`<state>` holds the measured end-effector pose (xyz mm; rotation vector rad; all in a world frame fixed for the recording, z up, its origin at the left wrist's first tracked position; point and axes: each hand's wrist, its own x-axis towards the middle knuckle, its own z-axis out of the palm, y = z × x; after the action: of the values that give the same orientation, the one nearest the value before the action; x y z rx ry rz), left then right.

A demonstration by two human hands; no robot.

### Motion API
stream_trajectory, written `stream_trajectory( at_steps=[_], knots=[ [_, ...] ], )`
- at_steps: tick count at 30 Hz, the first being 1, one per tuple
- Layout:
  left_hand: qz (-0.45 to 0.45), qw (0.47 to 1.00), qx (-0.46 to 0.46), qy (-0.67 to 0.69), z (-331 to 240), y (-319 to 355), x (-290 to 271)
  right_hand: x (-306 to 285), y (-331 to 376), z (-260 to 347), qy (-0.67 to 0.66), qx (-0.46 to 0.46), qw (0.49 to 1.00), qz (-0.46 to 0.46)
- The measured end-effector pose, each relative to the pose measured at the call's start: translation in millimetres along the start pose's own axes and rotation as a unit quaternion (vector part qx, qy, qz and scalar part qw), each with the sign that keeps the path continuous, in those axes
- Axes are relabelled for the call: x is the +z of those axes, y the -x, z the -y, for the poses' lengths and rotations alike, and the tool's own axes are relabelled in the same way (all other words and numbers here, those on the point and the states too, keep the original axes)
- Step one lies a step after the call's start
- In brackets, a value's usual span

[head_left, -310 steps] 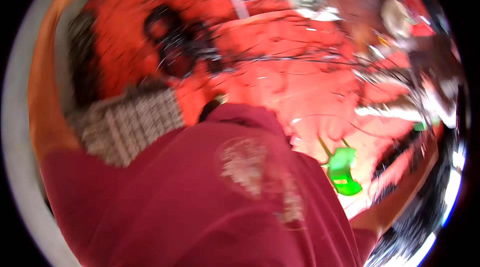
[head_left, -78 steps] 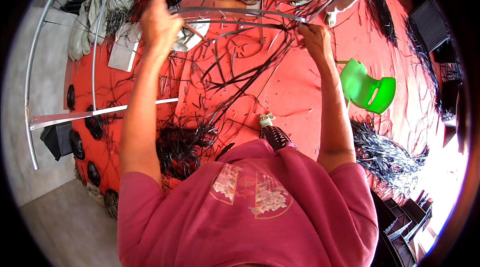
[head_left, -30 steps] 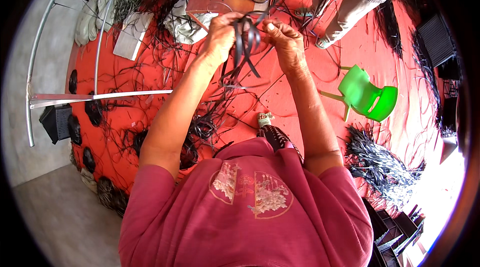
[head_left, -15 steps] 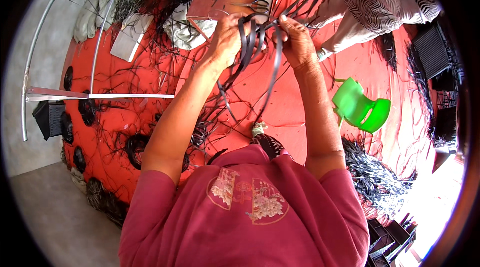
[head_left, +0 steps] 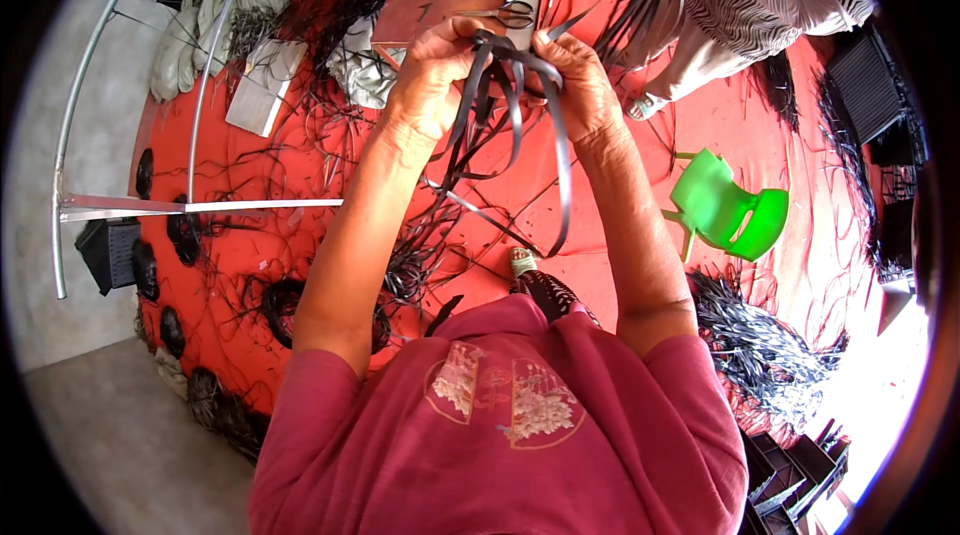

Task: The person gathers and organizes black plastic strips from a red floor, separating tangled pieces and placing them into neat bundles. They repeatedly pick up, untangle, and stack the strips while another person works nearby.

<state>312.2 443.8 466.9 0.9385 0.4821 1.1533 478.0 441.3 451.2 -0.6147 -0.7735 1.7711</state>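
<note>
Black plastic strips gripped in closed fingers of left hand and right hand; keep loops taut, untangled.

Dark red short-sleeved shirt with a pale round printed design on the chest. Forearms bare, no gloves or watch.

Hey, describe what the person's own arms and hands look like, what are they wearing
Both forearms are bare from the short sleeves of a dark red T-shirt with a pale printed design on the chest. The left hand and right hand wear no gloves. No watch, bracelet or ring shows on the wrists or fingers, as far as this head view shows.
</note>
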Motion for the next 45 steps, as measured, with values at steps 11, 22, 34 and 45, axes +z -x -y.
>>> stream_trajectory(
  at_steps=[11, 22, 34, 45],
  knots=[
    [0.047, 0.983, -0.095, -0.151, -26.9, 52.4, 8.6, -33.6, -12.3, 12.5, -0.106, -0.095, 0.988, -0.055],
    [-0.356, 0.732, -0.213, -0.54, -145.2, 335.1, -203.0, -202.9, -68.6, 115.0, -0.111, -0.106, 0.986, -0.06],
    [-0.329, 0.907, 0.04, -0.26, -13.2, 137.4, -59.2, -59.8, -43.4, 20.7, -0.072, -0.05, 0.996, 0.006],
    [-0.174, 0.982, 0.002, -0.077, 67.5, 0.1, 30.0, -20.3, -2.9, 5.5, -0.01, -0.064, 0.998, 0.004]
  ],
)
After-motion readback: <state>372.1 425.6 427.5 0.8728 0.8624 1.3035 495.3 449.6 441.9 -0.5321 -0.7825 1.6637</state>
